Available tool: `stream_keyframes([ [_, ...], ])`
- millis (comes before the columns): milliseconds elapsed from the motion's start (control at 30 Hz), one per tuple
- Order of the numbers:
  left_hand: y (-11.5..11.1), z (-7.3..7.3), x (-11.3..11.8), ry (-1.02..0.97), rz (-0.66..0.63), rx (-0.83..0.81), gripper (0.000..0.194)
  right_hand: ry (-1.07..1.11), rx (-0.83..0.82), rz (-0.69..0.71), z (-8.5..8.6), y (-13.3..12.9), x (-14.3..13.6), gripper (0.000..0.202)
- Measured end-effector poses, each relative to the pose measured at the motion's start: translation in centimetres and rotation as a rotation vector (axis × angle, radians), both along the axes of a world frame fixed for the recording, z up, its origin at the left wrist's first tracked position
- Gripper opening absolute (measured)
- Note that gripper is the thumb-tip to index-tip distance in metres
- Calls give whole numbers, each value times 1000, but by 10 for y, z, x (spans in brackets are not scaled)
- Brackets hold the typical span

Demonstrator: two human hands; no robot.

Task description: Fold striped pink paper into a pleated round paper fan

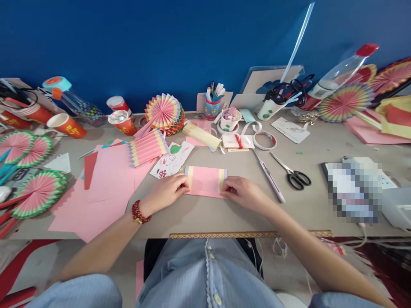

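A pink sheet of paper with yellow and lavender bands at both ends lies on the table in front of me. My left hand pinches its left end, fingers closed at the lower edge. At the opposite end, my right hand grips the paper with curled fingers. Just behind is a white printed card. A pleated pink, yellow and lavender strip rests beyond my left hand. To the right of my right hand lie a utility knife and black-handled scissors.
Pink sheets spread out at left, near folded paper fans and paper cups. Along the back stand a pen holder, a tape roll and a tilted plastic bottle. A phone lies at right.
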State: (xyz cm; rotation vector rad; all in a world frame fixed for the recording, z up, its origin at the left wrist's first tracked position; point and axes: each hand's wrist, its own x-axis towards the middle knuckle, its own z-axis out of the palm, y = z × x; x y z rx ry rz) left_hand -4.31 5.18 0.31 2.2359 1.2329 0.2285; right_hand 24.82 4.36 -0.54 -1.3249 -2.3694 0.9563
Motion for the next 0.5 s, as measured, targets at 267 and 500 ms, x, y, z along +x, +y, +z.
stream_keyframes([
  [267,-1,2,1,31,7,6,20,-7,24,-3,-2,-1,1,12],
  [500,-10,2,3,84,-11,67,20,-14,50,9,-1,-2,0,14],
])
